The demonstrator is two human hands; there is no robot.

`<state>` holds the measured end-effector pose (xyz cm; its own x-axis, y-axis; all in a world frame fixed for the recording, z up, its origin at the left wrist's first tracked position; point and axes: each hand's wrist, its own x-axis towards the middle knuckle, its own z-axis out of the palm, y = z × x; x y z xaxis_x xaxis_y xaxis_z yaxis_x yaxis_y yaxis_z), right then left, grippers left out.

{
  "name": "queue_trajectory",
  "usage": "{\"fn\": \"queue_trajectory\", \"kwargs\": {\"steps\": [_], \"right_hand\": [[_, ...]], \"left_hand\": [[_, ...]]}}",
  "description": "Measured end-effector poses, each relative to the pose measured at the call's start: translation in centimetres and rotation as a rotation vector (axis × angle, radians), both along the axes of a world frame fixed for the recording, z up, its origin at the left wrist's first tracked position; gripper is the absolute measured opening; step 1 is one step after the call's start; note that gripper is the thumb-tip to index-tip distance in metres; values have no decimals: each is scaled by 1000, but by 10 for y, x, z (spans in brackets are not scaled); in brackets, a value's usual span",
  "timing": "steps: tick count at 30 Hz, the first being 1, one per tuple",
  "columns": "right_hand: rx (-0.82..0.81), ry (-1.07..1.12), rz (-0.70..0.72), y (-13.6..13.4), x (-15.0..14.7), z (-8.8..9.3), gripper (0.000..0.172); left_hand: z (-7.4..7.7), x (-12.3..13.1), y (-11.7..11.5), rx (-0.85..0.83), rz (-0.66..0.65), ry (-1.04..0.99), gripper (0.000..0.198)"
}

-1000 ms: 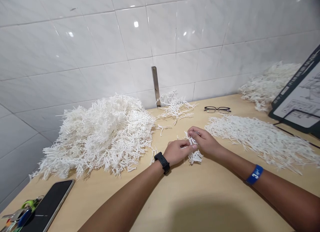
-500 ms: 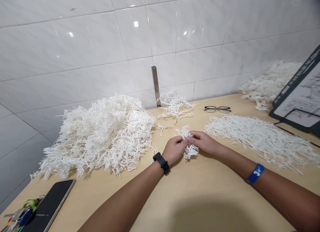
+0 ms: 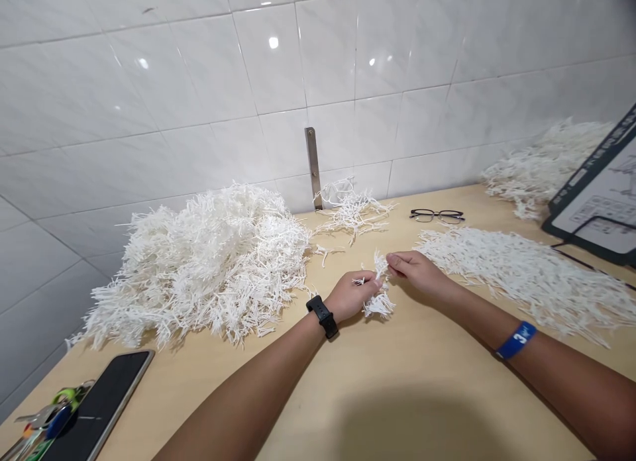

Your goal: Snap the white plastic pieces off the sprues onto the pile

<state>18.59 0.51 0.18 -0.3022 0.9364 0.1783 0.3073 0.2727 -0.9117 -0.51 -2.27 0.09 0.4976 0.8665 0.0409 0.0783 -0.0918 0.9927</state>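
My left hand (image 3: 352, 295) is closed around a small bunch of white branched plastic-looking pieces (image 3: 379, 305), whose thin tips stick out past the thumb and below the fingers. Just to its right, my right hand (image 3: 416, 270) pinches at a white branched piece (image 3: 380, 262) beside its fingertips. A small gap separates the two hands. On the left lies a large heap of the same white pieces (image 3: 213, 269). To the right of my right hand spreads a flatter layer of white pieces (image 3: 517, 269).
A small tangle of white strands (image 3: 355, 209) lies by a metal bracket (image 3: 313, 169) on the tiled wall. Eyeglasses (image 3: 437, 216) rest behind the right-hand layer. A phone (image 3: 99, 408) and keys (image 3: 44, 418) are at front left. Another pile (image 3: 541, 163) sits behind a dark-framed board (image 3: 596, 196).
My right hand has drawn away to the right from my left hand, opening a gap between them. The left hand stays closed on its bunch. The view has shifted slightly.
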Motion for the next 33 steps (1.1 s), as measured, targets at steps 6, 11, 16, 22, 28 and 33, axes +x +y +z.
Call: {"fn": "queue_trajectory", "kwargs": {"steps": [6,11,16,22,28,33], "right_hand": [[-27,7,-30,0,-2,2,56],[-66,67,18,2,-2,5,56],[-62,64,13,4,-2,4,53],[106,-99,25,4,6,1,40],[62,-120,216,-3,2,-1,33],[15,-85,239,-9,-3,0,37]], "left_hand": [[6,-1,0,-38,-28,-71,41],[10,-1,-1,-91,-39,-110,40],[12,-1,-1,-98,-50,-135,40],[6,-3,1,-101,-26,-142,39],[-3,1,3,29,134,-47,33],[-6,5,4,-6,172,-133,35]]}}
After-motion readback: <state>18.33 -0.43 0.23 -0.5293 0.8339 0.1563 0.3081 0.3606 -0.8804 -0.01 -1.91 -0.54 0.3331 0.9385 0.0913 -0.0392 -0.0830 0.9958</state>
